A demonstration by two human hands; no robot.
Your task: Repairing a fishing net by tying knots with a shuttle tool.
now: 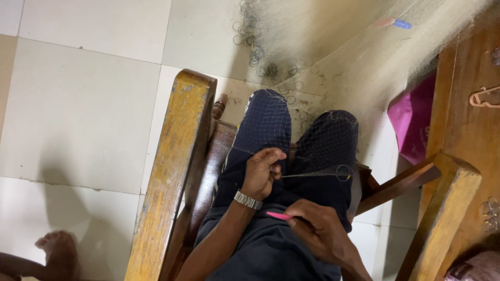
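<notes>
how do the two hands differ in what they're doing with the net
The left hand sits higher on the lap, wears a metal watch and pinches the taut line of the net. The right hand is lower, nearer the camera, has a bare wrist and grips a pink tool. Both rest over the dark trousers, between the wooden armrests.

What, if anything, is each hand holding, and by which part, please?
The left hand pinches the fishing net by a strand near a ring. The right hand grips a pink tool by its rear end.
</notes>
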